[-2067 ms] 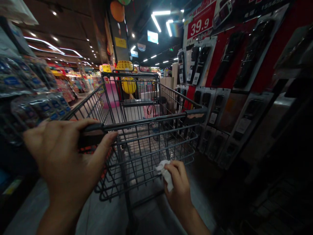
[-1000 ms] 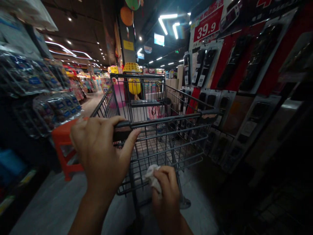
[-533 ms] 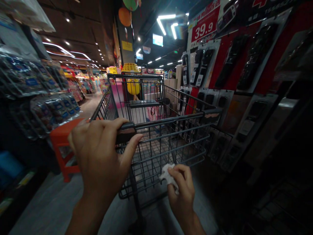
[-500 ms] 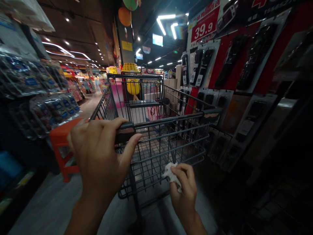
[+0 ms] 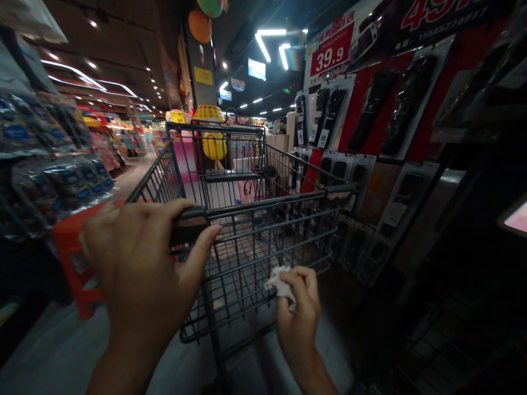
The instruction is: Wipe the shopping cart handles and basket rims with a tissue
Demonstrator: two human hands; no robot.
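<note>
"Orange plastic is seen first, at the left. What is it?"

"A stool (image 5: pixel 76 241), partly hidden by the left hand (image 5: pixel 142 258). By that hand the left end of the cart handle (image 5: pixel 263 203) is gripped, with the fingers hooked over the top and the thumb held below, on the near side."

"And how is the shopping cart (image 5: pixel 255 258) made?"

"Of dark wire bars, with a black sleeve fitted at each end of the handle, both marked by a brownish patch."

"What is held farther right?"

"A crumpled white tissue (image 5: pixel 276 281), pinched between the thumb and fingers of the right hand (image 5: pixel 300 312). It is held at the lower rails of the cart's near end; whether they are touched cannot be told. Beyond, black blister-packed goods (image 5: pixel 407 107) are hung."

"What has been changed since half a second ago?"

"Cart, hands and stool have all been shifted leftward in the view, and a lit pinkish corner (image 5: pixel 517 219) has been brought in at the right edge. Both grips have been kept."
</note>
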